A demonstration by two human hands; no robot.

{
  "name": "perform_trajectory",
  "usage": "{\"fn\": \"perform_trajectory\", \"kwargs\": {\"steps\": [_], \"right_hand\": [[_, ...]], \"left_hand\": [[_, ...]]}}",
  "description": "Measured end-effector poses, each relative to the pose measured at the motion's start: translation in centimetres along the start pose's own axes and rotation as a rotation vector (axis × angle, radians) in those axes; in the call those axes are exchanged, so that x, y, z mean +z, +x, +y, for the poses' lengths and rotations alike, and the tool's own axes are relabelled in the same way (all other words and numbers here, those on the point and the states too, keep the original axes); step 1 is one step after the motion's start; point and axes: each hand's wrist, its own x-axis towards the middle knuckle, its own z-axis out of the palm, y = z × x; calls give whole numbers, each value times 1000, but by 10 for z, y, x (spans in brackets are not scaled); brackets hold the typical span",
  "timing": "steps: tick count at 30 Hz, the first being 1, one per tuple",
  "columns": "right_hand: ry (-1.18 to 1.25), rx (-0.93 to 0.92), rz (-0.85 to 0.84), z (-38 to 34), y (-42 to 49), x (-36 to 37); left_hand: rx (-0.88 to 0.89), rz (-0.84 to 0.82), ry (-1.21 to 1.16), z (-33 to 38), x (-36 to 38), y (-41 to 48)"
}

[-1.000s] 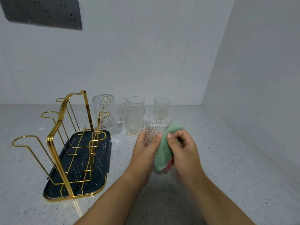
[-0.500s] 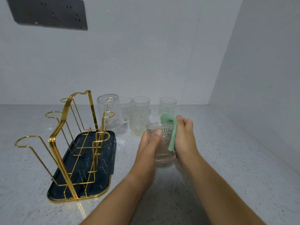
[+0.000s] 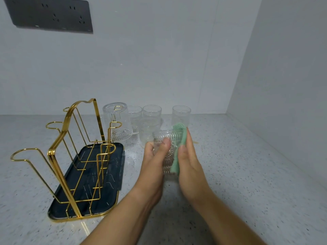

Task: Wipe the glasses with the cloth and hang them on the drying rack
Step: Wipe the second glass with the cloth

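The left hand [image 3: 155,162] grips a ribbed glass [image 3: 167,157] just above the counter [image 3: 251,174], thumb across its near side, while the right hand [image 3: 190,162], fingers straight, presses the green cloth [image 3: 179,149] flat against its right side. Left of them stands the rack [image 3: 70,156] (a hung glass [image 3: 116,121] sits upturned on a far peg); four spare glasses [image 3: 181,114] stand behind.
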Motion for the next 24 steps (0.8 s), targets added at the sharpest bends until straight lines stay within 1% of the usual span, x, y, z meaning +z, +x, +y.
{"fn": "perform_trajectory", "kwargs": {"steps": [1, 3, 4, 5, 7, 10, 13, 16, 18, 21, 22, 24], "right_hand": [[60, 74, 29, -2, 6, -6], [273, 273, 119, -4, 17, -17], [335, 340, 151, -3, 17, -20], [325, 371, 159, -2, 17, -19], [230, 307, 122, 4, 11, -13], [154, 71, 22, 11, 1, -7], [18, -21, -84, 13, -7, 1], [-153, -114, -55, 17, -12, 4], [-172, -117, -14, 16, -8, 0], [-17, -27, 35, 8, 3, -7], [30, -3, 57, 5, 5, -10], [66, 31, 89, 5, 9, -13]], "left_hand": [[-10, -4, 24, -2, 1, 0], [-42, -29, 66, -5, 5, -1], [-55, -30, 78, -7, 7, -1], [-53, -16, 79, -8, 8, 0], [-24, 39, 66, -6, 9, 2], [34, 120, 94, 2, 8, 3], [97, 155, 195, 5, 4, 5], [143, 168, 218, 6, 0, 8], [74, 138, 190, 4, 0, 7], [-37, 41, 95, 3, 7, 1], [-66, 6, 107, 1, 8, 1], [-65, -48, 141, -2, 7, 0]]}}
